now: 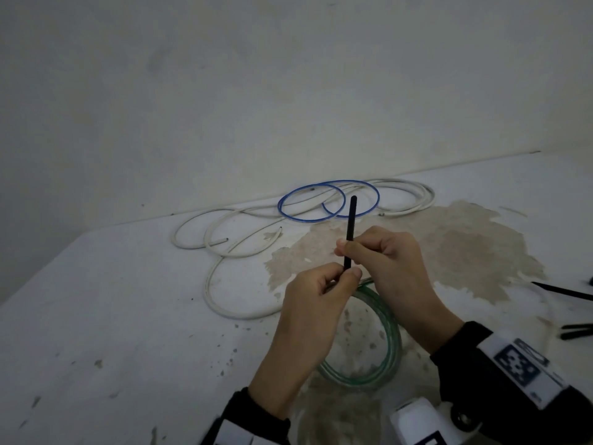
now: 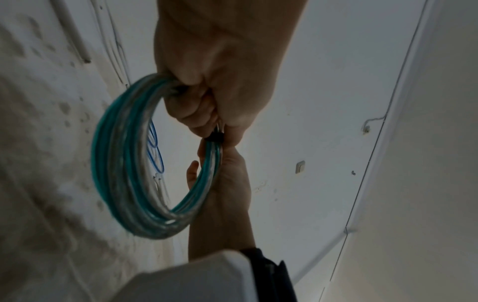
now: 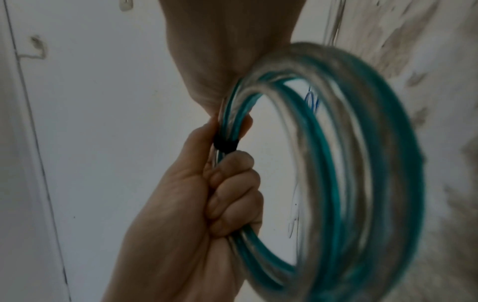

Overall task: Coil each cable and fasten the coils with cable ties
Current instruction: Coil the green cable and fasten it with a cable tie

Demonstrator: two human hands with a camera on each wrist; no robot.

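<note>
Head view: three cables counted. One green-and-clear coil (image 1: 390,342) is held above the table (image 1: 112,316); one white cable (image 1: 224,248) lies loose in wide loops at the back of the table; one blue cable (image 1: 327,200) lies in two loops on top of the white one, near the wall. Cable ties: one black tie (image 1: 349,232) in use, its free tail standing upright above both hands; at least two more black ties (image 1: 574,330) lie at the right table edge, partly cut off by the frame. Left hand (image 1: 316,303) has its fingers curled round the coil bundle just below the tie, thumb against the strap. Right hand (image 1: 382,252) pinches the tie tail between thumb and forefinger. Wrist views: coil (image 3: 336,173) shows several turns of transparent tubing with teal strands inside, blurred on the far side; the tie band (image 3: 225,144) wraps the bundle where the two hands meet.
</note>
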